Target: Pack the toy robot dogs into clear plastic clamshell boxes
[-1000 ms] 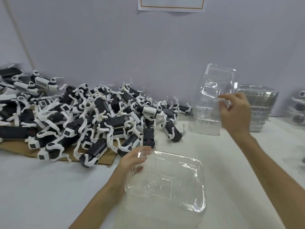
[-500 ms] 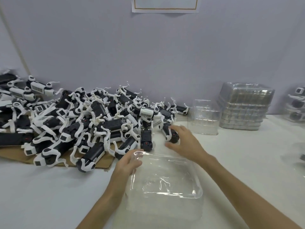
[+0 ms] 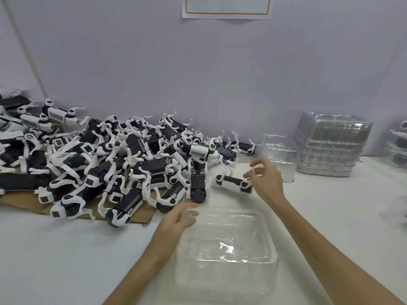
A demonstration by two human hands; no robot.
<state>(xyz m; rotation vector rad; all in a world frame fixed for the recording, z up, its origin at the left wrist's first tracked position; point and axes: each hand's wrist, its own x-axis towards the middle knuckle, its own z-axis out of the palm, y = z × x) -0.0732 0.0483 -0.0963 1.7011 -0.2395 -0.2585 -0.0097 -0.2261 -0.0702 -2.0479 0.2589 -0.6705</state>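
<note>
Progress: barely begun. Open clamshell box (image 3: 226, 245) sits nearest the camera on the white worktop (image 3: 66, 249), and nothing is in it. It is thin clear plastic, glossy with glare streaks, a shallow rectangle with rounded corners and soft-looking walls.

Left hand (image 3: 176, 219) is at the box's far-left corner. Its fingers (image 3: 190, 213) lie close together, nearly straight, resting on the rim, and read as steadying it rather than clamping.

Just beyond the box's far edge, the right hand (image 3: 264, 181) is beside one toy robot dog (image 3: 231, 183) that lies on its side, apart from the heap. The fingers are part-curled and blurred, with thumb and forefinger raised. Can't tell whether they hold the dog or only touch its end. The dog has a hard black body with white leg joints, a stubby cylinder shape.

Beyond the box to the left is the pile of toy robot dogs (image 3: 110, 164): dozens tangled together, black and white hard plastic with thin white curved legs sticking out, some with barcode labels. It sits partly on flat brown cardboard (image 3: 19, 201). All of these look unpacked, so the bulk of the job remains.

Beyond the box to the right is a short stack of clear boxes (image 3: 279, 155), then a taller nested stack of clamshells (image 3: 330, 148), ribbed and hazy. Further right at the frame edge are filled boxes (image 3: 398, 148) with dogs inside, likely finished ones; count unclear.

Behind everything are a matte grey wall (image 3: 198, 73) and a paper sheet (image 3: 226, 7).
</note>
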